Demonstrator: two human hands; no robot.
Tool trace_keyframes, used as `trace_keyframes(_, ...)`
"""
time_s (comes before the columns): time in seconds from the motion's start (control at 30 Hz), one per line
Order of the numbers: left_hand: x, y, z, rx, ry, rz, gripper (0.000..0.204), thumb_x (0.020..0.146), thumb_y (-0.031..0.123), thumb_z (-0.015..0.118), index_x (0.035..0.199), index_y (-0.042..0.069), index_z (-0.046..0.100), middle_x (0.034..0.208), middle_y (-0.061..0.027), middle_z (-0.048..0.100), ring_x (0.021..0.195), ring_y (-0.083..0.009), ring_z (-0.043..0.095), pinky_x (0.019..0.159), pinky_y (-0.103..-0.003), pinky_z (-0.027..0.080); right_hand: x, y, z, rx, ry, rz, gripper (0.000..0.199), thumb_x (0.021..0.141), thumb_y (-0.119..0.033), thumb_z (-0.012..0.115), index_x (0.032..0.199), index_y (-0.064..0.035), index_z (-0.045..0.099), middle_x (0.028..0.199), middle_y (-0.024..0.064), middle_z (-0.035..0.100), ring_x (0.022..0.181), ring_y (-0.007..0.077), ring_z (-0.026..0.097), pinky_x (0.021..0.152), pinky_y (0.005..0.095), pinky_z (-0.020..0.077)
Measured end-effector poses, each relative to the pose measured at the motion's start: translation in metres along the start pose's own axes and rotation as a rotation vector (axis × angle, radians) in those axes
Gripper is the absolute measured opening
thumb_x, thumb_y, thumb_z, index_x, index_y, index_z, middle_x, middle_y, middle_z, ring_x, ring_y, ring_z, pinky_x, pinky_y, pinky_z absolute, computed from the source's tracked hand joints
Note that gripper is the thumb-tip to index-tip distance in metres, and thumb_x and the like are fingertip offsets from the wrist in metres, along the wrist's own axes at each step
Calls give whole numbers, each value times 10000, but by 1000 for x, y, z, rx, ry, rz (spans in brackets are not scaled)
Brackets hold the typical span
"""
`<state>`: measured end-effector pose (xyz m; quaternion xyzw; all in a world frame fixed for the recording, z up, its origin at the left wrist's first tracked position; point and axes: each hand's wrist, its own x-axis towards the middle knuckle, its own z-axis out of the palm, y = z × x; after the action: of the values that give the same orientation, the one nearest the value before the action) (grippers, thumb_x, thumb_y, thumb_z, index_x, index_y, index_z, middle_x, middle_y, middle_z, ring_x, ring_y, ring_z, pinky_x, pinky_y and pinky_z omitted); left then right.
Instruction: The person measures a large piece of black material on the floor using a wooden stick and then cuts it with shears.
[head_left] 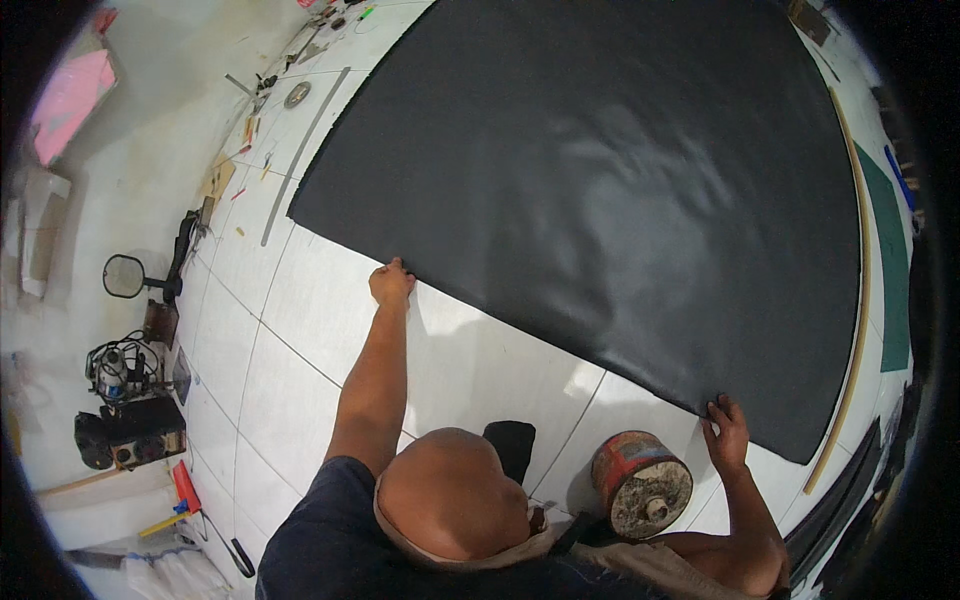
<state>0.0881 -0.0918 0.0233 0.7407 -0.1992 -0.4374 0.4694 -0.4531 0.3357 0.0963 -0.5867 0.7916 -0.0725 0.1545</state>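
A large black leather-like sheet [580,180] lies spread over the white tiled floor, with soft creases and a shine toward its right half. At its near edge, left of the middle, my left hand [393,284] is closed on the border with the arm stretched out. Farther right along the same edge, my right hand [728,432] pinches the border, fingers on top and thumb at the rim. Close by my right forearm stands a red, stained can [640,482] with a crusted lid and a knob.
A long metal ruler [305,155] lies left of the sheet, near a round tin [297,95]. A yellowish strip [862,250] and a green mat [885,260] run along the right. A mirror [124,276] and a black machine [130,432] stand by the left wall.
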Motion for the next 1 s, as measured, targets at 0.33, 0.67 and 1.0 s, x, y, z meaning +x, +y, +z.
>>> trace_keyframes(0.33, 4, -13, -1, 49, -34, 39, 196, 938, 132, 622, 826, -18, 565, 690, -88, 568, 502, -173, 566, 429, -283, 493, 2, 1, -1, -105, 88, -101, 296, 754, -54, 751, 1048, -46, 714, 1197, 171, 630, 1088, 349, 608, 922, 431, 504)
trace_keyframes(0.67, 33, -16, -2, 612, 162, 398, 364, 901, 305, 662, 1025, -31, 596, 947, -168, 661, 808, -304, 634, 766, -415, 498, 7, 3, 1, -13, 10, -28, 254, 822, -136, 715, 1069, -81, 713, 1142, 148, 653, 1046, 345, 623, 886, 426, 513)
trace_keyframes(1.0, -199, -46, 46, 1107, -985, 1420, 461, 806, 186, 745, 1238, 85, 620, 1434, -208, 436, 1366, -418, 353, 1135, -556, 259, 17, 10, -11, -49, -116, -24, 298, 869, -209, 639, 1154, -119, 628, 1235, 117, 569, 1141, 320, 578, 925, 449, 503)
